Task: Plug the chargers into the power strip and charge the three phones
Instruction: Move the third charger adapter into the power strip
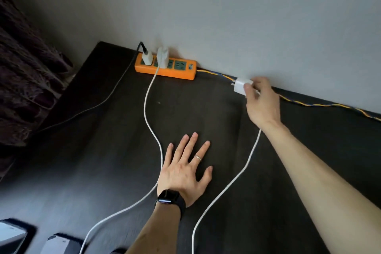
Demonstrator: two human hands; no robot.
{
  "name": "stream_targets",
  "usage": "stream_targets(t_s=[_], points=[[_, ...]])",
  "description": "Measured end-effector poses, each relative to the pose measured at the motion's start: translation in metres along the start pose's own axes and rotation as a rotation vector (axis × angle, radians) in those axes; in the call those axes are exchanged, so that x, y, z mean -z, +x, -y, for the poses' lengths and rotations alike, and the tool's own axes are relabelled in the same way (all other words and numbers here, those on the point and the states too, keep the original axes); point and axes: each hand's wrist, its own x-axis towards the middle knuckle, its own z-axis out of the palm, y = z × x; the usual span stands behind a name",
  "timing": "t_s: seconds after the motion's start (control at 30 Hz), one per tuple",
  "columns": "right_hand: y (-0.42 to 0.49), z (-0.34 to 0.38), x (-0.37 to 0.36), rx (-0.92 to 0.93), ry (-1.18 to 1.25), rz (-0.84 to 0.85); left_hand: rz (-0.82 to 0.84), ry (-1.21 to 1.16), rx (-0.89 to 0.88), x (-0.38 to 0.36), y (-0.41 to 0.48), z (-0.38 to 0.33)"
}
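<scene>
An orange power strip point(181, 73) lies against the wall at the back of the dark table point(82, 150). Two white chargers sit in its left sockets: one point(147, 59) with a dark cable, one point(162, 57) with a white cable point(146, 109) running toward me. My right hand point(261, 103) is shut on a third white charger point(240, 86), held above the table to the right of the strip, prongs pointing left; its white cable point(226, 189) trails back. My left hand point(186, 168) rests flat and open on the table. Two phones point(12, 235) point(59, 244) show at the bottom left.
A yellow-and-blue twisted cord point(305, 103) runs from the strip along the wall to the right. A dark fuzzy blanket point(24, 80) lies beyond the table's left edge. The grey wall point(226, 16) stands right behind the strip. A black watch sits on my left wrist.
</scene>
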Motion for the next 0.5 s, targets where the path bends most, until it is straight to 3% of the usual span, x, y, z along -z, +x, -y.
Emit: stream_targets(t_s=[0.1,0.27,0.5], points=[[0.017,0.044,-0.023,0.097,0.104,0.113,-0.002,-0.009,-0.008,-0.001,0.001,0.002],[0.053,0.087,-0.054,0.131,0.054,0.33,0.009,-0.006,0.012,-0.002,0.005,0.003],[0.08,0.106,-0.089,0.151,0.0,0.428,0.012,-0.051,0.03,-0.001,0.007,0.002]])
